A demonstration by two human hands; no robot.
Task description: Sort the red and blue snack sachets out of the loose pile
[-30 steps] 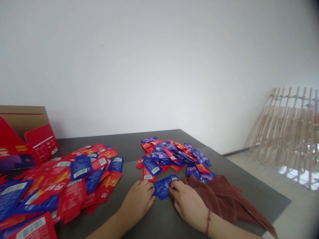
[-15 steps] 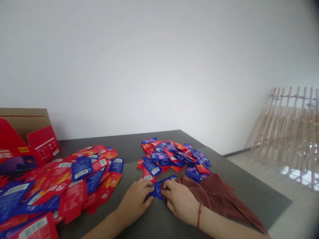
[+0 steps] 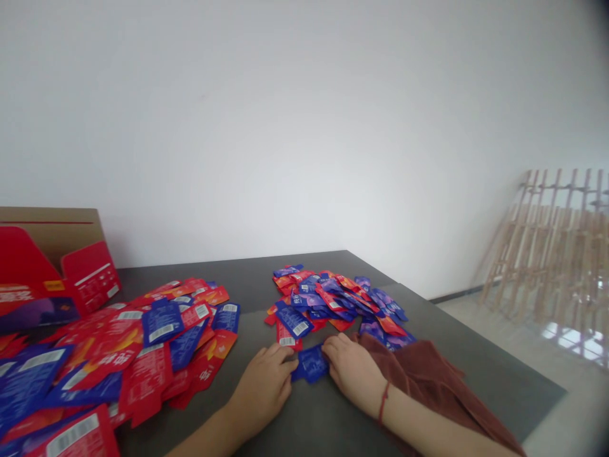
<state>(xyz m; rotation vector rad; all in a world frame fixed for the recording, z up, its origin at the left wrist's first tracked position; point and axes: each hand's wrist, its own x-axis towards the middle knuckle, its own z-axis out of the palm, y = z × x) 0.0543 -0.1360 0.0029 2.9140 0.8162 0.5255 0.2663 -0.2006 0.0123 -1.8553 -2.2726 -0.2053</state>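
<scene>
A blue packet lies flat on the dark table between my two hands. My left hand has its fingers and thumb closed on the left end of the packet. At the packet's right edge is my right hand, with a red string around the wrist. Its fingers are bent and close together, their undersides hidden. A brown cloth spreads from under and behind this hand toward the lower right. Just beyond the hands lies a pile of red and blue packets.
A larger heap of red and blue packets covers the left of the table. Behind it stands an open red box. A white wall rises behind the table. Wooden slatted frames lean at the right.
My right hand has slid right across the blue packet to its right edge, uncovering more of it. My left hand stays at the left end. The view has shifted slightly.
</scene>
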